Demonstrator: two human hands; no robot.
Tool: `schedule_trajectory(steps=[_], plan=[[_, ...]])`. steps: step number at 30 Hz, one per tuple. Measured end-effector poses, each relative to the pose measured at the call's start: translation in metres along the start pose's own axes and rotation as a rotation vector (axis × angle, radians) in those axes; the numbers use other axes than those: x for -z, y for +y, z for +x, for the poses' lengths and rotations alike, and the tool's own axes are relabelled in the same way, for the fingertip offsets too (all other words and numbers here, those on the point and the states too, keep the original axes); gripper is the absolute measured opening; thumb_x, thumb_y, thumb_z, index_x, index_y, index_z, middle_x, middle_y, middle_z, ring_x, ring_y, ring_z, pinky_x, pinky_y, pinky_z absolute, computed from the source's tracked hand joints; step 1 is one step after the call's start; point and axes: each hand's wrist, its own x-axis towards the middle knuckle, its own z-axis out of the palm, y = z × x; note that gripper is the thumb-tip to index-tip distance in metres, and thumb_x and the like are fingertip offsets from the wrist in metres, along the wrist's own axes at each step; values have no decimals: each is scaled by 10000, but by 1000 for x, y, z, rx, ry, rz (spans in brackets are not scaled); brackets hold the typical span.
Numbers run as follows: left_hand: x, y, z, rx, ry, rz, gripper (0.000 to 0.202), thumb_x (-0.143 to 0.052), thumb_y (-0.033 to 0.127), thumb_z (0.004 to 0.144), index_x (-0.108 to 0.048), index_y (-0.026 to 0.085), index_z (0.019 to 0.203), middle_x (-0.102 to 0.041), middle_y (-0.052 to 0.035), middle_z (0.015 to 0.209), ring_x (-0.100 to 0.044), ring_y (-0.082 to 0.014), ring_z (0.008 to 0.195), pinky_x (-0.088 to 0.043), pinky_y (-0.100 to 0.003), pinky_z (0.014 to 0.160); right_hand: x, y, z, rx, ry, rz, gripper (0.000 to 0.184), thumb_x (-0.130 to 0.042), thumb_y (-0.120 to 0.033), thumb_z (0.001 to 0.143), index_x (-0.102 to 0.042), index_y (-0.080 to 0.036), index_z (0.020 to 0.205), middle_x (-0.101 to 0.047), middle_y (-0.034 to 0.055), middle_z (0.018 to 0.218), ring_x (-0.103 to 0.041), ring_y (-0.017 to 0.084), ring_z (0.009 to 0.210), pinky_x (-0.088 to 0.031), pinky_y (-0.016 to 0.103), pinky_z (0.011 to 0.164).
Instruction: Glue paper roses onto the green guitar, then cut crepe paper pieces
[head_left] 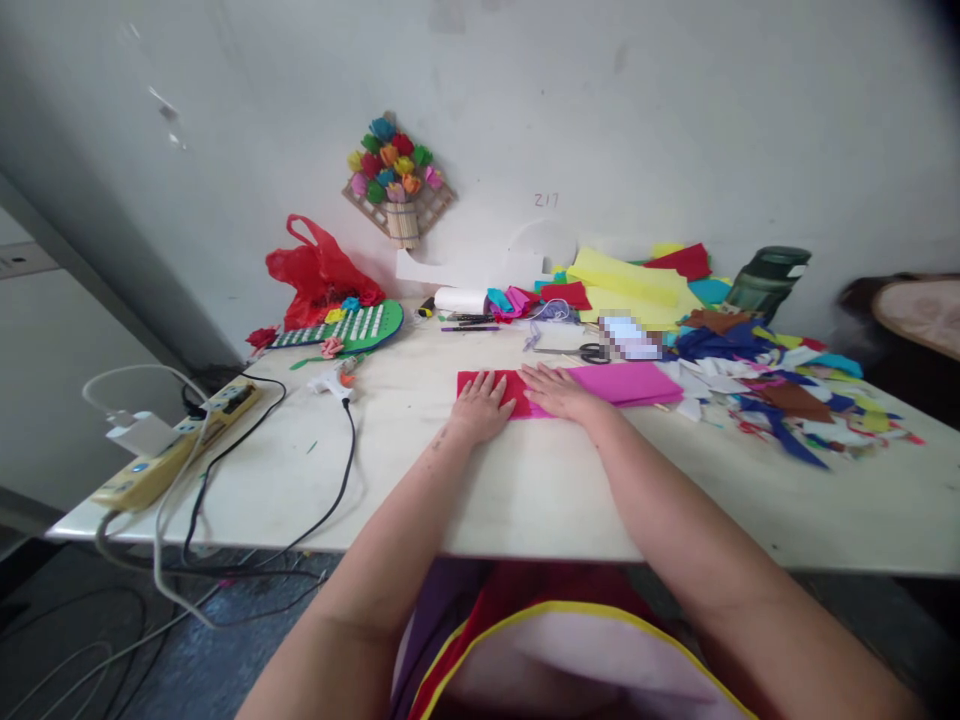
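My left hand (484, 403) lies flat with fingers stretched out on a red sheet of paper (474, 381) on the white table (525, 480). My right hand (559, 390) rests flat beside it, fingers spread, pressing on the seam where the red sheet meets a pink stack of paper (626, 383). Neither hand grips anything; both palms are down on the paper.
Scissors (592, 352), pens (471, 322) and a white roll (460, 299) lie behind the paper. Coloured paper scraps (787, 395) cover the right side. A glue gun (335, 379) with black cord, a power strip (176, 445) and a red plastic bag (319, 270) sit at left. A paper flower piece (397, 180) hangs on the wall.
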Motion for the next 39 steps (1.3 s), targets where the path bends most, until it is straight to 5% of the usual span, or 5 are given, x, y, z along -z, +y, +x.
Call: schedule_trajectory(steps=[9,16,20,34,39], plan=[[1,1,2,-4,-14,18,668,-145,535,873,-250,158,1414,-146,-75,1497,-81,-220,1374,-95,-383,1106,4,8,0,-86,86,138,634,-113,-491,875,-99,-212,1445,-20,-21,1511,1,178,1382,-48,419,1107],[-7,-4,5,-26,20,39,662,-143,531,878,-266,154,1408,-166,-84,1493,-102,-227,1372,-115,-384,1101,2,4,-2,-177,38,17,648,-141,-516,869,-130,-213,1441,-14,-15,1513,13,222,1381,-18,467,1096],[-8,-5,5,-29,34,40,650,-155,529,879,-281,161,1401,-177,-81,1490,-109,-225,1371,-125,-391,1099,2,-12,-4,-83,150,-38,646,-119,-493,877,-130,-178,1441,-12,2,1512,34,183,1381,32,434,1098],[-2,-3,1,-29,28,36,572,-188,424,908,-267,145,1401,-192,-95,1484,-121,-227,1369,-161,-395,1090,-4,-26,-4,-29,31,10,648,-79,-498,873,-96,-192,1444,-28,-22,1509,-8,171,1382,-23,443,1104],[12,6,10,-21,67,125,479,-235,359,911,-344,209,1353,-424,-96,1371,-364,-224,1269,-251,-424,1032,-4,-27,-3,-27,51,4,643,-93,-485,878,-113,-177,1443,-61,-7,1509,-25,180,1382,-29,446,1105]])
